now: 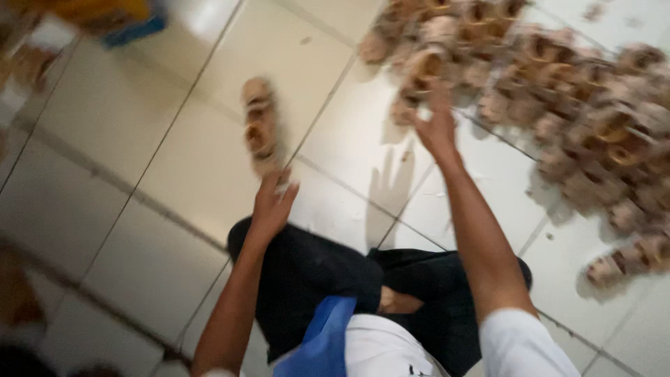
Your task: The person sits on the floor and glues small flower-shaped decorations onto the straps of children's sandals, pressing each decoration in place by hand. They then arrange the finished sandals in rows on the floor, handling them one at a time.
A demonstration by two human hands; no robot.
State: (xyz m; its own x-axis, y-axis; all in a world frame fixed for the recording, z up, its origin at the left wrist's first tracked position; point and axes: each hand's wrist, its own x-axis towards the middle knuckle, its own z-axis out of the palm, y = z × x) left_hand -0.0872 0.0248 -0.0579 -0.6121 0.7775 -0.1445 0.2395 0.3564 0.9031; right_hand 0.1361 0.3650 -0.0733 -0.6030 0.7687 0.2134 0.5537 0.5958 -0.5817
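1. The left hand (pixel 271 204) is stretched out ahead of the person's crossed legs with its fingers loosely spread. It touches, or very nearly touches, the near end of a single brown sandal (pixel 259 126). The blur keeps me from telling whether it grips it.

2. The right hand (pixel 436 126) reaches further out, toward one o'clock, its fingers open at the near edge of a big heap of sandals (pixel 558 91). It seems to rest on one of the nearest pieces. I cannot tell if it has closed on anything.

3. The single sandal lies on the white tiled floor (pixel 139 230) at about eleven o'clock from the left hand, well apart from the heap, which spreads from twelve round to three o'clock of the right hand.

4. By my reading, the step in hand is sorting. One piece is handled on the left while the right goes into the heap. The next move would call for a firm pinch on one sandal without dragging its neighbours.

5. Black trousers (pixel 314 279) and a blue cloth (pixel 321 342) sit below the hands, at six o'clock.

6. A blue and yellow object (pixel 118 17) lies far off at ten o'clock, too blurred to identify.
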